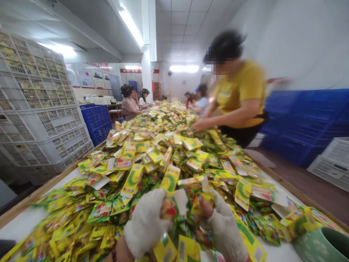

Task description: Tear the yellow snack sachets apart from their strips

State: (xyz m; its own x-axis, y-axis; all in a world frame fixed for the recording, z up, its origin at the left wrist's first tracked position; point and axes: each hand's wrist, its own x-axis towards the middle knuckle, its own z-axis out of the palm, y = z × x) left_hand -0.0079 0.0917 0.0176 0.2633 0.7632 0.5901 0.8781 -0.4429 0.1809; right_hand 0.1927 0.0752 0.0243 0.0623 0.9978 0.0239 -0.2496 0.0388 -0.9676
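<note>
Both Grips Filled, Edges Cut Off

Closest to my camera, the lower rim of the view cut off a green mug (311, 244) at the right. The left hand (147, 222), in a white glove, had its fingers closed on a small carton (169, 208) with red print; a pale flap showed beside it, though I couldn't tell which box it belonged to. The gloved right hand (226, 227) had bare fingertips bent around a yellow packet (202, 203), partly hidden by them. Both items were above the near part of the heap (152, 145) of cartons and sachets, which hid most of the table (283, 251). Beyond, at the right, a person in a yellow top (237, 94) leaned over the heap, badly blurred, with what the hands held unreadable. White crates (40, 105) rose at the left, cut off by the edge, near blue crates (96, 122). Farther back, I made out seated people (131, 103), small and smeared.
</note>
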